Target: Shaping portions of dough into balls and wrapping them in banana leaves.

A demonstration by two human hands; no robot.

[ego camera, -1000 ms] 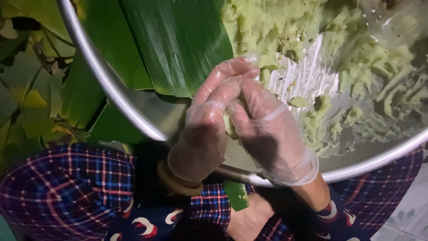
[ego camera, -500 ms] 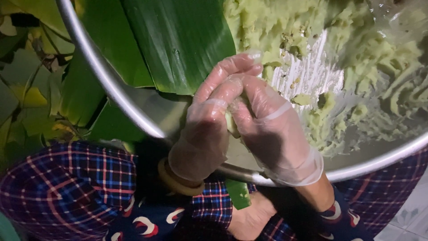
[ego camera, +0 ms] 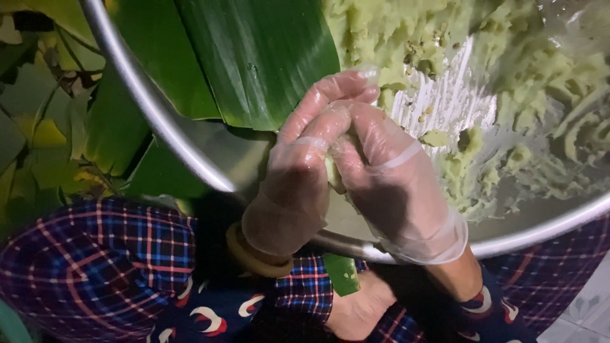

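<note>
Both my hands wear thin clear gloves and press together over the near rim of a large metal basin (ego camera: pixel 159 136). My left hand (ego camera: pixel 298 184) and my right hand (ego camera: pixel 387 190) cup a small lump of pale green paste (ego camera: pixel 333 176) between the palms; only a sliver of it shows. The basin holds much more of the same green paste (ego camera: pixel 546 82), smeared over its right half. A broad banana leaf (ego camera: pixel 260 57) lies in the basin's left half, just beyond my fingertips.
More green and yellowing leaves (ego camera: pixel 57 140) lie on the floor at the left, outside the basin. My lap in blue and red plaid cloth (ego camera: pixel 101 267) is under the basin's near rim. A wooden bangle (ego camera: pixel 254 254) circles my left wrist. Pale floor tiles (ego camera: pixel 588 311) show at bottom right.
My hands stay pressed together on the paste lump, shifting only slightly. The basin and leaf have not moved.
</note>
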